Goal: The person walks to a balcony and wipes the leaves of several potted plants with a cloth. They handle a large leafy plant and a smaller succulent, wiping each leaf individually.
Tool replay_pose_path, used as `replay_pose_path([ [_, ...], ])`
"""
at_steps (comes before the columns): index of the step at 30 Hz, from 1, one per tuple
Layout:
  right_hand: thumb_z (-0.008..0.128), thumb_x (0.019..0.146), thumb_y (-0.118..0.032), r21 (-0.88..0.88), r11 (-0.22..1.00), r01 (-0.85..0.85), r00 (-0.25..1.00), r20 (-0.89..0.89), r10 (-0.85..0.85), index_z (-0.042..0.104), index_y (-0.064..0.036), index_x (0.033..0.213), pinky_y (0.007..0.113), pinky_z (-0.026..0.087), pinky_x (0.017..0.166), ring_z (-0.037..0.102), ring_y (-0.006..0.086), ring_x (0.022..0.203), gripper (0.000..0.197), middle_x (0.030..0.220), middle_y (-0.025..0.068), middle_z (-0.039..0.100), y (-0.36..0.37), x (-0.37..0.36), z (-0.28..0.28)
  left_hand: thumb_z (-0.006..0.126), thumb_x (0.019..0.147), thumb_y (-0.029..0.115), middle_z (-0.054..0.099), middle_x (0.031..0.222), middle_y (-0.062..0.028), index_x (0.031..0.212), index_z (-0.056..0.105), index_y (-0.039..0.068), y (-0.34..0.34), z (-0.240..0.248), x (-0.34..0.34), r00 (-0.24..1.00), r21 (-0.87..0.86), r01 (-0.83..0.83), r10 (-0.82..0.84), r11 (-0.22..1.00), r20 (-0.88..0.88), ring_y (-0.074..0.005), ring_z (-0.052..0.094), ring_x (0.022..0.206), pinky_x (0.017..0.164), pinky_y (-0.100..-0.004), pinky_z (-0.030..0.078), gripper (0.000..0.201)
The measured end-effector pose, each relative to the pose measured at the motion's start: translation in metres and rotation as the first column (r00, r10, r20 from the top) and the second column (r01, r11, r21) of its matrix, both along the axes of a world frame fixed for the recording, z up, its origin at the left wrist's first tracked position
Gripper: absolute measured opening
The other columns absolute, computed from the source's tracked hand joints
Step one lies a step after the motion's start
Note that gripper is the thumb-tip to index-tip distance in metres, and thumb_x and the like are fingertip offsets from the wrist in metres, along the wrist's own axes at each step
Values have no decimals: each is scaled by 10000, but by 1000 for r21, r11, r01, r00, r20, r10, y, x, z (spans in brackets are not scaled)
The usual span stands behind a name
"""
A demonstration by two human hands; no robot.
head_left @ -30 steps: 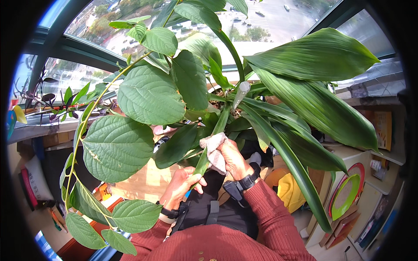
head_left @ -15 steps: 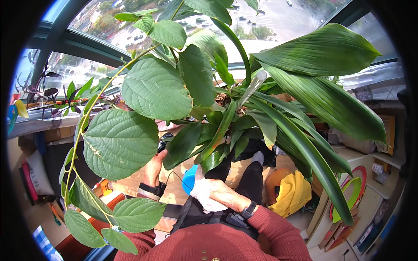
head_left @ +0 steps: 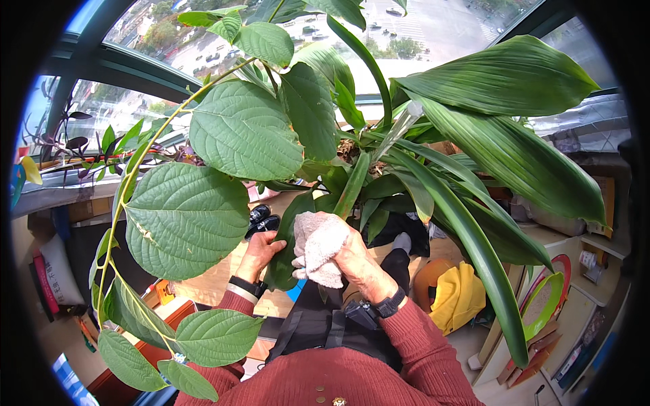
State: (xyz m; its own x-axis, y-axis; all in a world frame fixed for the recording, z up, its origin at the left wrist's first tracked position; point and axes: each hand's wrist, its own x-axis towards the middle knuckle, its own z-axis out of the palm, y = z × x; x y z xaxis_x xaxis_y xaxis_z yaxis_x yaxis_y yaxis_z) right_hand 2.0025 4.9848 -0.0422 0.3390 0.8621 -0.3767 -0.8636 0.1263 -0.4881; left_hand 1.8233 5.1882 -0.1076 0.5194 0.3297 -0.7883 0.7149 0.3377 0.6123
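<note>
A large potted plant with long, broad green leaves fills the middle of the view. At the left edge of one dark green leaf (head_left: 290, 230), my left hand (head_left: 260, 256) is closed with its fingertips on it. My right hand (head_left: 367, 268) grips a crumpled pale cloth (head_left: 321, 247), held against or just in front of that same leaf. The cloth hides part of the leaf, so their exact contact cannot be made out. Below the cloth shows a small part of a blue object (head_left: 295, 291), mostly covered.
A climbing stem with round leaves (head_left: 188, 220) hangs at the left. Windows (head_left: 440, 30) stand behind the plants. Yellow fabric (head_left: 459, 296) lies on a round brown object at the right, near shelves (head_left: 582, 318). Black shoes (head_left: 263, 220) are on the floor.
My right hand has brought the cloth up from beside the blue object to the leaf. My left hand has shifted slightly right, and the leaf now hangs lower and straighter.
</note>
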Motion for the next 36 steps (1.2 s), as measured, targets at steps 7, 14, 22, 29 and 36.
replay_pose_path([
  [7,653,855,-67,-640,759,-119,552,592,587,440,70,1480,405,421,1127,525,423,1346,674,1444,287,548,88,-2,-109,677,871,-102,751,1127,-74,1332,626,-49,-25,-8,-20,970,-172,-229,239,958,38,-138,715,952,902,-284,568,467],
  [14,624,807,-71,-604,764,-225,362,677,641,424,60,1460,487,364,1145,435,492,1346,695,1491,266,452,62,-72,-86,562,989,11,724,1210,-123,1323,628,-68,-28,-11,-43,895,-298,-371,424,880,137,-197,714,1042,925,-315,581,350],
  [22,548,766,36,-484,858,-171,304,803,513,404,109,1431,503,348,1172,405,523,1325,684,1513,311,391,41,-97,-50,621,1035,157,724,1136,-116,1179,674,-15,-27,-6,-43,799,-353,-542,598,763,66,-189,711,996,877,-326,596,231],
  [29,644,815,-88,-570,822,-16,448,731,515,506,74,1368,470,391,1125,494,484,1280,592,1420,265,526,77,-48,-105,577,1068,233,606,1411,-140,1413,529,-45,-48,7,-38,777,-538,-425,598,728,195,-241,584,1291,1140,-402,449,446],
  [36,614,775,30,-494,856,-153,474,724,502,443,54,1405,521,367,1130,422,507,1314,654,1454,279,440,21,-123,-37,559,1069,412,459,1568,-157,1554,390,-9,-46,27,-40,817,-457,-451,561,766,135,-256,482,1414,1178,-425,411,664],
])
